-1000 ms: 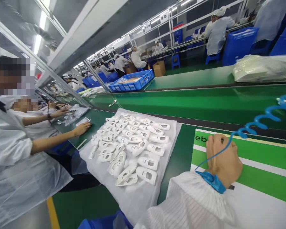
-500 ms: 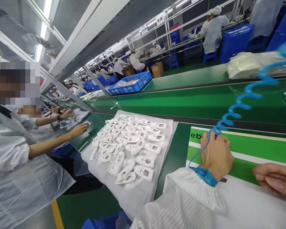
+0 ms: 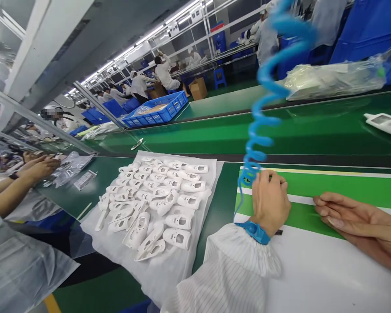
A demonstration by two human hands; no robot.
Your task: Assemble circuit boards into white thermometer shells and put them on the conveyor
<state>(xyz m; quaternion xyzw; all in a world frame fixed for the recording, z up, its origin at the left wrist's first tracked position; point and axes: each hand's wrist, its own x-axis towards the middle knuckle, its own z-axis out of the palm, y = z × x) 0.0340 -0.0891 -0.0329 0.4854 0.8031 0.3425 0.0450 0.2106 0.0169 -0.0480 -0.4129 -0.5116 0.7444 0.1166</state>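
My left hand [image 3: 270, 202], wearing a blue wrist strap [image 3: 254, 232] with a coiled blue cord [image 3: 263, 117], rests on a green and white sheet [image 3: 299, 184]. Its back faces me and the fingers curl down; what they hold, if anything, is hidden. To the right, my right hand [image 3: 361, 224] lies low over the same sheet, fingers stretched out and loosely together, with nothing seen in them. Left of my hands, several white plastic housings [image 3: 177, 238] with cut-out windows lie in rows on a white foam sheet [image 3: 202, 217].
A white handheld device [image 3: 385, 123] lies on the green conveyor belt [image 3: 215, 137], and a smaller one [image 3: 137, 144] farther left. Beyond stand a blue crate [image 3: 158, 108] and plastic-wrapped parts [image 3: 332, 80]. A co-worker's hands [image 3: 41, 167] work at the left beside clear bags [image 3: 72, 167].
The view has turned right, shifting the scene leftward. My right hand shows more fully, its fingers nearer the left hand. The co-worker's hands have drawn together, and a printed label strip shows near them.
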